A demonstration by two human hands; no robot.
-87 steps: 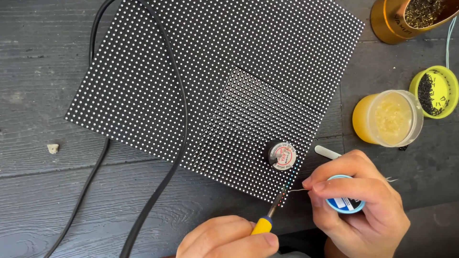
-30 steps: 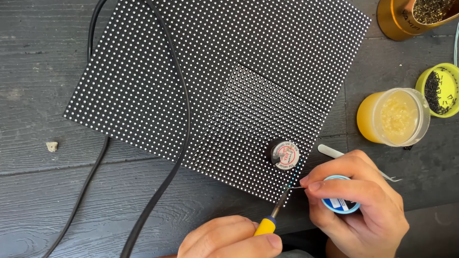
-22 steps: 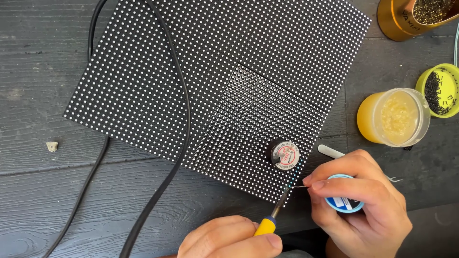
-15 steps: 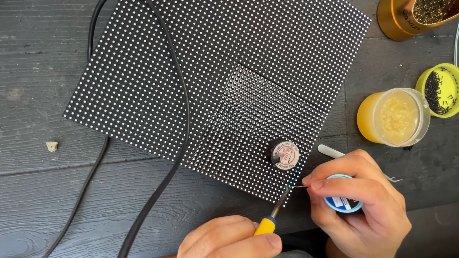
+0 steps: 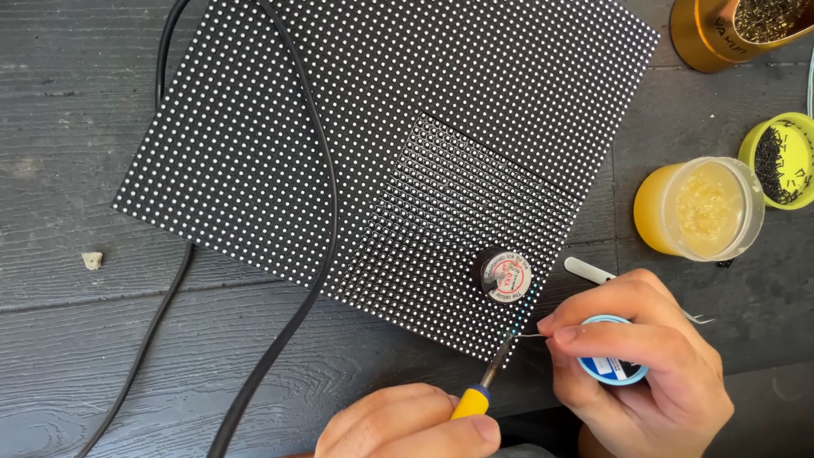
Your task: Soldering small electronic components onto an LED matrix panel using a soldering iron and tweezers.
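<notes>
A black panel (image 5: 356, 144) covered in a grid of small white dots lies on a dark wooden table. My left hand (image 5: 407, 428) grips a soldering iron (image 5: 485, 382) with a yellow handle; its tip rests on the panel's lower right edge. My right hand (image 5: 644, 365) holds a blue spool of solder wire (image 5: 612, 365) and pinches the thin wire, which reaches toward the iron's tip. A small round black can (image 5: 504, 276) with a white label stands on the panel just above that spot.
A thick black cable (image 5: 326, 195) loops across the panel and off the near edge. At the right stand a jar of yellow paste (image 5: 699, 210), a yellow-green dish of dark bits (image 5: 784, 161) and an amber container (image 5: 721, 34). A white tool (image 5: 589, 271) lies near my right hand.
Almost nothing differs. My right hand has shifted by a few pixels while the iron's tip stays at the same spot on the panel's edge.
</notes>
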